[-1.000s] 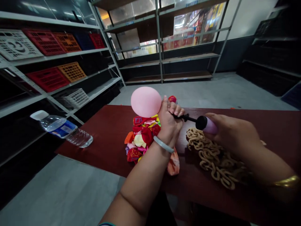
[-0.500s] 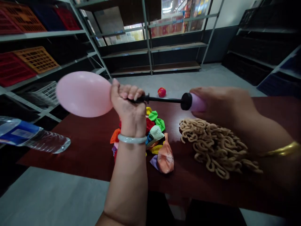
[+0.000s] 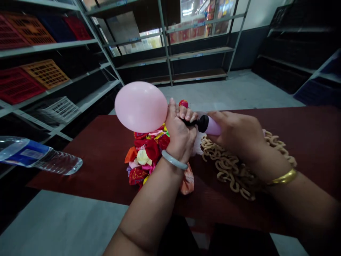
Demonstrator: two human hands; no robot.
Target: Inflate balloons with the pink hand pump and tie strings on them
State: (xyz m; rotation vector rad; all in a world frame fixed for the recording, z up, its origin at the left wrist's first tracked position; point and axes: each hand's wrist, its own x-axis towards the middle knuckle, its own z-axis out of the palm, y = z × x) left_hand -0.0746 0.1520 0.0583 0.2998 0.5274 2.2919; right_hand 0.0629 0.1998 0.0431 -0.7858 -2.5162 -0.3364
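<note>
A pink balloon (image 3: 141,106), partly inflated, bulges out to the left of my left hand (image 3: 182,129). That hand is closed around the balloon's neck and the black nozzle end of a hand pump. My right hand (image 3: 237,131) grips the pump's lilac body (image 3: 214,126), and the black end cap lies close to my left fingers. Below my left wrist is a pile of limp balloons (image 3: 144,156) in red, yellow, orange and other colours. Beneath my right hand lies a heap of tan, rope-like curls (image 3: 226,167), partly covered by it.
A water bottle (image 3: 39,156) with a blue label lies on its side at the table's left. A red ball-like object (image 3: 183,103) shows beyond my left hand. Metal shelves (image 3: 197,55) stand behind, and crates (image 3: 45,73) fill the left rack. The table (image 3: 101,142) is dark red.
My hands have come together: the pump's black rod, long before, is now pushed in. My left hand and the balloon moved right. The view shifted slightly.
</note>
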